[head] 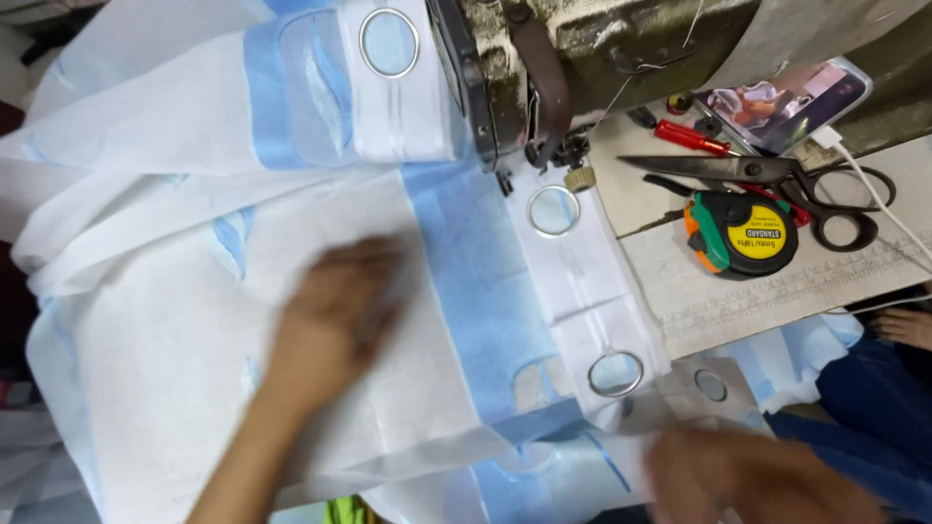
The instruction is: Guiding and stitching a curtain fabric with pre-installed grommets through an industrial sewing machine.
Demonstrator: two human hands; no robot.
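Observation:
A white curtain fabric (175, 320) with a blue band (476, 281) and metal eyelet rings (553, 211) lies across the sewing table. My left hand (335, 315) rests flat on the white part, fingers spread, blurred by motion. At the bottom right, my right hand (748, 480) is also blurred and lies on the lower edge of the cloth, near another eyelet (615, 374). The fabric runs under the sewing machine (544, 78) at the top, with the needle area (558, 155) just above the middle eyelet.
To the right of the machine lie black-handled scissors (777, 175), a yellow and orange tape measure (743, 235), a red screwdriver (691, 138) and a phone (786, 102) with a white cable. A bare foot (908, 325) shows at the right edge.

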